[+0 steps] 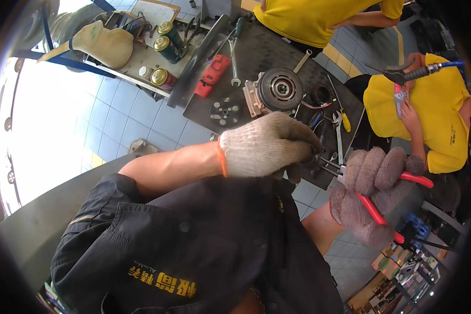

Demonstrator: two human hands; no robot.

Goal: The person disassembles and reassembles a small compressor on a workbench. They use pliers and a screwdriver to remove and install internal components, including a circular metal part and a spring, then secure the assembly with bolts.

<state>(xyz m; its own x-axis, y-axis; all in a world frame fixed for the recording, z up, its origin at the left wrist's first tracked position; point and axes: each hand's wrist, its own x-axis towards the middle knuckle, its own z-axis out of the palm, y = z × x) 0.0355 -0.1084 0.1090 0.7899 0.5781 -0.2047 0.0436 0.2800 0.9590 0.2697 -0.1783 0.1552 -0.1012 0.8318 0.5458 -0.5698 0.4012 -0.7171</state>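
The left hand (267,144), in a pale knitted glove, is curled into a loose fist with the fingers folded down over something small and dark at their tips; what it pinches is hidden by the glove. The right hand (374,175), in a greyer, worn glove, is wrapped tight around the red handles of a pair of pliers (369,201), squeezing them together (one handle runs out past the knuckles, the other down along the palm). The metal nose of the pliers points left and reaches right up to the fingertips of the left hand, so the two hands sit just beside each other, the tool's tip meeting whatever the left one grips.

Both hands hover over the near edge of the dark worktop (267,47). Beyond them, near the middle of the worktop, lies a compressor with a round pulley face (275,90), with a perforated disc (225,111) to its left and a spanner (338,133) and a yellow-handled screwdriver (343,115) toward the right edge.
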